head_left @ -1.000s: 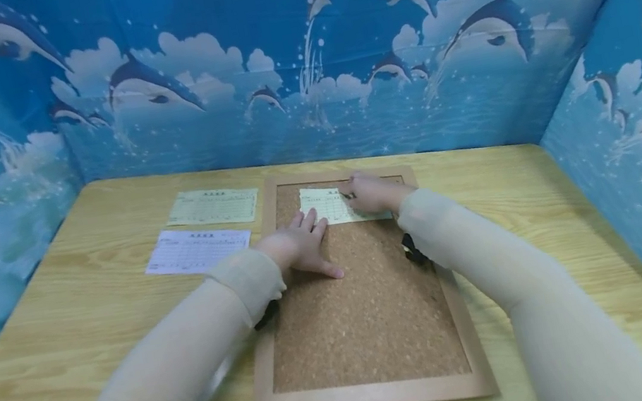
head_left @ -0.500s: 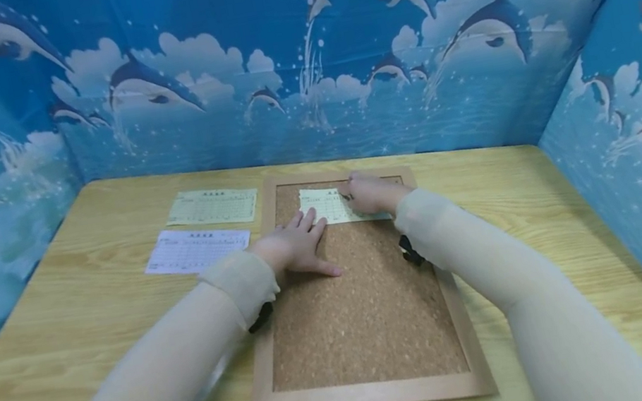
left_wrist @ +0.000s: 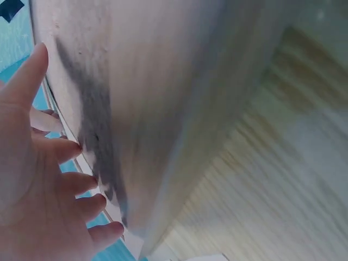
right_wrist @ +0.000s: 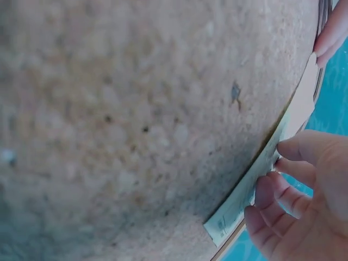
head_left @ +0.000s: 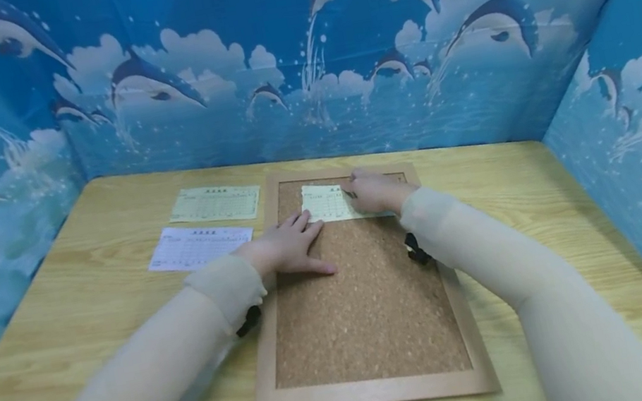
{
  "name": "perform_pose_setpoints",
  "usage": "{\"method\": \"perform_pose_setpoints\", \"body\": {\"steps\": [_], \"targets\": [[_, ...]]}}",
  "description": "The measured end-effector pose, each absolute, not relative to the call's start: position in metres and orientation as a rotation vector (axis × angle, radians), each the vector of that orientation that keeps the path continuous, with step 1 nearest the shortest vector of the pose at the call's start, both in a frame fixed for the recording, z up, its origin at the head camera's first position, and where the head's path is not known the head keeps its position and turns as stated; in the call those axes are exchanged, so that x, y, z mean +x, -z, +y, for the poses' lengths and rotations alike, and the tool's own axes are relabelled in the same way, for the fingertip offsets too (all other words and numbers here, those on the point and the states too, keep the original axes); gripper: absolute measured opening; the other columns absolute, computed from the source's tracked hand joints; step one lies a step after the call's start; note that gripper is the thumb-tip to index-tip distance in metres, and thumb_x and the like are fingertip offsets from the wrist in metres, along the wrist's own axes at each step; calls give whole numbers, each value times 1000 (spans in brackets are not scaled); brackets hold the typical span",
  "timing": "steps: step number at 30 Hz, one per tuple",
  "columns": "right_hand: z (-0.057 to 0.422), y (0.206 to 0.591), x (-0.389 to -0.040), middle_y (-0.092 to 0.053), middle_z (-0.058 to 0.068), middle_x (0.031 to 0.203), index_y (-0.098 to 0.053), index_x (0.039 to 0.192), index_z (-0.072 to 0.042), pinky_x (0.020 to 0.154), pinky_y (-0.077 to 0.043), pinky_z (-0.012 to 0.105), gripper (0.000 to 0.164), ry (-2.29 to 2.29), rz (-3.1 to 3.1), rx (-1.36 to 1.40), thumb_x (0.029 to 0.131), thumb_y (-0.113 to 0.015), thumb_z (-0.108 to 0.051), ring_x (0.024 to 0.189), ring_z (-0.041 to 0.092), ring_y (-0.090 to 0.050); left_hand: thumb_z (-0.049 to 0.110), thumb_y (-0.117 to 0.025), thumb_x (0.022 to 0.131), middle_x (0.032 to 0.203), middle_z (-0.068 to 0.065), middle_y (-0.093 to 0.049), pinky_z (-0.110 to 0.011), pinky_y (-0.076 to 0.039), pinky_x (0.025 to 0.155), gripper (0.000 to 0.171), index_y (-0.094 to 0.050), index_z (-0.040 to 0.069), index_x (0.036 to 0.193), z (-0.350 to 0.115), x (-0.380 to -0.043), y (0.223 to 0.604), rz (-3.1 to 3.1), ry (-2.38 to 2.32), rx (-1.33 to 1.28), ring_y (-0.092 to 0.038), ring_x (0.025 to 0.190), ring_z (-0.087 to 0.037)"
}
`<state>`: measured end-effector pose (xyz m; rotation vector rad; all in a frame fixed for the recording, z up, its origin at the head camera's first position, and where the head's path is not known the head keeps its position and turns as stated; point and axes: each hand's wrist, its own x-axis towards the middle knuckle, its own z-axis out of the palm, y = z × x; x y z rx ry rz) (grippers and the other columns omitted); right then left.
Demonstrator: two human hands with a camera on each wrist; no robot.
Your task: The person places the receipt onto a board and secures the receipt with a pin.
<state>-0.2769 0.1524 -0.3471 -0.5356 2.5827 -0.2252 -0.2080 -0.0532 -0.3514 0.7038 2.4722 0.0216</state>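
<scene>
A pale green printed slip (head_left: 324, 203) lies near the top of a framed cork board (head_left: 366, 307). My left hand (head_left: 290, 245) rests on the board with fingers spread, fingertips at the slip's lower left corner. My right hand (head_left: 374, 192) is over the slip's right part, fingers bent and fingertips against the paper. A small dark sliver shows beside those fingertips; I cannot tell whether it is an object or shadow. In the right wrist view, the slip (right_wrist: 244, 190) runs along under the bent fingers of the right hand (right_wrist: 310, 190).
Left of the board, another pale green slip (head_left: 215, 203) lies on the wooden table (head_left: 557, 223), with a pale purple slip (head_left: 200, 245) just in front of it. Blue dolphin-print cloth (head_left: 305, 110) closes off the back and sides.
My left hand has slid slightly left, its fingertips drawing back towards the slip's corner. The right hand stays at the same spot on the slip.
</scene>
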Motion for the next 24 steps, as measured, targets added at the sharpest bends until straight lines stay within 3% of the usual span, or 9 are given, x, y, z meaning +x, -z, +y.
{"method": "perform_pose_setpoints", "body": {"steps": [3,8,10,12,15,17,19,24], "targets": [[154,347,-276,-38,18,134,-27,147,-9,78,-43,39,49,216,2630,-567,101,-38,-21,96,27,-52,77,-44,78,155,-13,4,-51,-12,110,101,-6,19,151,-59,-206,350,2470,-27,732,5,141,-29],[156,348,-273,-42,17,131,-31,146,-9,60,-37,34,49,254,2659,-569,99,-42,-21,62,18,-41,78,-44,77,155,-15,1,-52,-16,109,102,-7,18,151,-71,-202,350,2490,-51,763,-2,141,-31],[157,348,-271,-45,16,125,-31,146,-9,58,-35,33,50,293,2668,-559,99,-43,-20,58,16,-36,78,-44,76,155,-15,2,-52,-16,109,102,-7,19,151,-77,-200,349,2494,-85,771,-3,140,-32],[158,348,-268,-51,13,105,-32,146,-9,54,-33,32,50,332,2683,-554,99,-44,-20,52,15,-32,76,-44,78,155,-15,1,-53,-17,108,100,-8,20,151,-83,-198,347,2501,-119,794,-5,140,-34],[158,350,-264,-45,6,72,-52,130,-4,51,-29,30,36,355,2727,-564,97,-45,-18,50,14,-29,72,-46,81,154,-17,-4,-53,-18,108,95,-12,18,151,-93,-194,346,2534,-156,836,-8,139,-37],[156,350,-260,-44,4,63,-61,116,-5,51,-30,30,28,355,2752,-578,97,-46,-19,48,13,-30,67,-49,83,153,-20,-9,-53,-19,107,92,-16,13,150,-100,-192,344,2569,-173,859,-12,138,-39],[153,349,-257,-50,1,65,-64,109,-6,53,-33,30,26,355,2777,-579,96,-49,-21,50,13,-36,64,-50,85,152,-21,-12,-52,-20,107,90,-19,9,149,-108,-189,342,2602,-180,848,-15,137,-40],[145,346,-248,-60,4,77,-54,131,-5,58,-37,31,42,397,2753,-572,95,-53,-26,56,14,-43,59,-53,86,150,-25,-15,-51,-22,107,87,-24,5,147,-126,-187,340,2654,-199,787,-20,135,-41]]}}
